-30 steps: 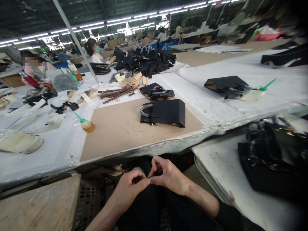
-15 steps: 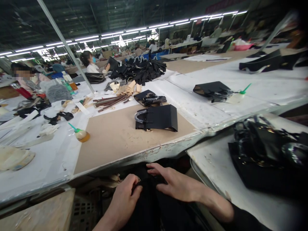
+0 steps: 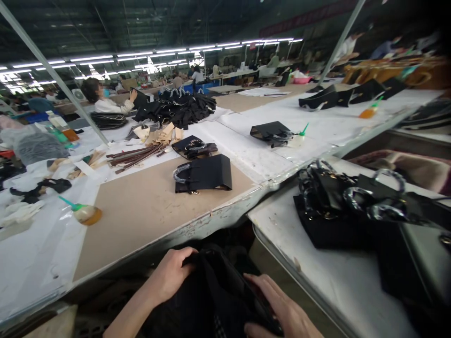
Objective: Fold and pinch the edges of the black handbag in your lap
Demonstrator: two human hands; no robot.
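Observation:
Below the table edge, my left hand [image 3: 169,274] curls its fingers over the top of a black fabric piece [image 3: 214,295] in my lap. My right hand [image 3: 282,314] lies on the lower right side of the same black piece, fingers bent around its edge. A black handbag [image 3: 204,172] with a plastic-wrapped handle lies on the brown board [image 3: 141,211] in front of me, out of reach of both hands.
A glue bottle with a green nozzle [image 3: 82,212] lies left on the white table [image 3: 35,263]. A heap of black bags [image 3: 352,206] fills the side table [image 3: 317,267] at right. More bags [image 3: 271,131], brown strips [image 3: 137,155] and seated workers are farther back.
The view swung right and down. My hands, pinching something small together a second ago, parted and now grip the black piece in my lap; the right hand dropped lower right.

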